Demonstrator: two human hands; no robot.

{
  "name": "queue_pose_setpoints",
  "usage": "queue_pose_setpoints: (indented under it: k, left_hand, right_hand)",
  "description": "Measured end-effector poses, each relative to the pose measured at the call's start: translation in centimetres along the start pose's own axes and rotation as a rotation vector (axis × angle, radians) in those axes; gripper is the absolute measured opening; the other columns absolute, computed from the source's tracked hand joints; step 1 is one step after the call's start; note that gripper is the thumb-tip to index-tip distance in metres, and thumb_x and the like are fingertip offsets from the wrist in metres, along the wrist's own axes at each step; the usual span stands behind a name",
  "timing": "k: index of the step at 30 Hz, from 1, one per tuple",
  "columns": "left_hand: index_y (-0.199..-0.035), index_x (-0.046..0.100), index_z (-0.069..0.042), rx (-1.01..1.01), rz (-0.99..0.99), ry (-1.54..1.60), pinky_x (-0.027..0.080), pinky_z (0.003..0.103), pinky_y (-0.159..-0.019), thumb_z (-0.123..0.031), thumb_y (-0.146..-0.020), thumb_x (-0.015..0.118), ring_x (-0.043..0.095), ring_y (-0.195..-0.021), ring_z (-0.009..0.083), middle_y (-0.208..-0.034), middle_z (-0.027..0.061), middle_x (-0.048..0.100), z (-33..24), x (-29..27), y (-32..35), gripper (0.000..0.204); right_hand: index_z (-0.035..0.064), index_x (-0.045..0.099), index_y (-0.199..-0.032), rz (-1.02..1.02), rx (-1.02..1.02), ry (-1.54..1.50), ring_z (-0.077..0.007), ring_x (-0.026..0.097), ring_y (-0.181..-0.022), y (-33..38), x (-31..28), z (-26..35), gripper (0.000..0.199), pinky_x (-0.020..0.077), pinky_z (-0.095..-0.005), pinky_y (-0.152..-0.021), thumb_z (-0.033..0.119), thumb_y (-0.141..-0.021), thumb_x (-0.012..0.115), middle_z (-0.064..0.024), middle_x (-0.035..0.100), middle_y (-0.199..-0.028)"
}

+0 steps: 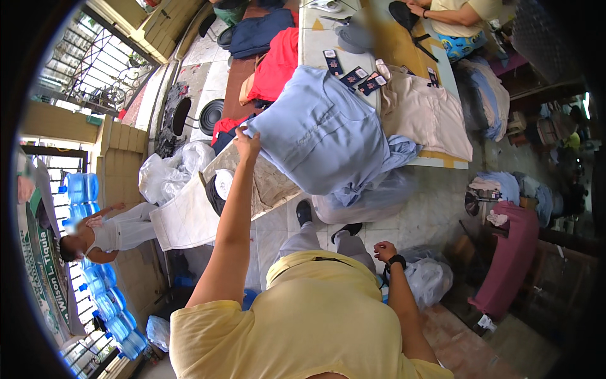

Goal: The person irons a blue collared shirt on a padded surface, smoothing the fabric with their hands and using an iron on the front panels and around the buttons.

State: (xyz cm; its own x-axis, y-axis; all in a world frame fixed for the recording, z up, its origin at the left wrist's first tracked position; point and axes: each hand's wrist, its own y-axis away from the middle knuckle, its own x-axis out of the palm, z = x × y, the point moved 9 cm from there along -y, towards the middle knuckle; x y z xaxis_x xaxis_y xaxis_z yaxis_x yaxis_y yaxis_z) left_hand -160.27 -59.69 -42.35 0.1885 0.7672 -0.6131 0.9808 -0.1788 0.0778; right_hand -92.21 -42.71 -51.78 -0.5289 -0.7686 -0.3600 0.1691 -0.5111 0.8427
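A light blue shirt [315,126] is spread over the end of the table, its lower part hanging off the near edge. My left hand [247,143] reaches forward and pinches the left edge of this shirt. Held low by my right side, my right hand [383,251] has its fingers curled and no object showing in them; a black band circles the wrist. Beyond the blue shirt lie several dark tags [355,76]. To its right rests a pale pink shirt [426,110].
Red cloth [282,63] and dark folded cloth [262,35] lie at the far left of the table. A co-worker's hands [418,9] handle a black cap [404,16] at the far right. Another person stands left, near blue water bottles [107,302]. Plastic bags [429,281] lie beside me.
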Motion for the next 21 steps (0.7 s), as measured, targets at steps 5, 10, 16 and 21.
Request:
queue_pose_setpoints:
  k: [5, 10, 16, 21]
  left_hand:
    - [-0.117, 0.047, -0.007, -0.229, 0.285, 0.215, 0.053, 0.038, -0.061, -0.016, -0.077, 0.074, 0.063, -0.063, 0.0243, -0.091, 0.0181, 0.063, -0.8, 2.1, 2.2, 0.049]
    - [-0.117, 0.052, -0.004, -0.006, 0.233, 0.196, 0.051, 0.041, -0.077, -0.009, -0.075, 0.069, 0.062, -0.086, 0.03, -0.095, 0.0196, 0.062, 0.7, 1.8, 1.1, 0.046]
    - [-0.142, 0.031, 0.0, 0.176, -0.079, -0.311, 0.043, 0.053, -0.094, -0.015, -0.071, 0.067, 0.054, -0.11, 0.0475, -0.116, 0.0328, 0.054, -9.8, -0.6, -2.8, 0.081]
    - [-0.151, 0.007, -0.013, 0.006, 0.464, 0.3, 0.053, 0.034, -0.054, -0.021, -0.088, 0.064, 0.067, -0.067, 0.0251, -0.09, 0.0141, 0.069, -14.1, 3.3, -16.5, 0.085]
  right_hand:
    - [0.0038, 0.064, -0.099, -0.033, 0.039, -0.068, -0.019, 0.067, -0.059, 0.2, -0.5, -2.4, 0.019, 0.05, -0.0288, -0.045, 0.016, -0.086, 0.069, -0.0098, 0.067, -0.08]
    - [0.0034, 0.064, -0.1, -0.03, 0.091, -0.102, -0.0204, 0.067, -0.059, 0.9, -0.2, -3.9, 0.02, 0.0486, -0.029, -0.043, 0.016, -0.086, 0.069, -0.0108, 0.067, -0.08]
    - [0.0035, 0.063, -0.102, -0.05, 0.116, -0.142, -0.021, 0.067, -0.06, 1.2, -0.9, -5.9, 0.021, 0.0481, -0.0299, -0.042, 0.018, -0.087, 0.069, -0.0116, 0.068, -0.081]
    - [0.0056, 0.061, -0.104, -0.013, 0.097, -0.16, -0.0212, 0.067, -0.061, 0.2, -1.4, -3.8, 0.023, 0.0492, -0.0297, -0.044, 0.02, -0.088, 0.068, -0.0106, 0.067, -0.083]
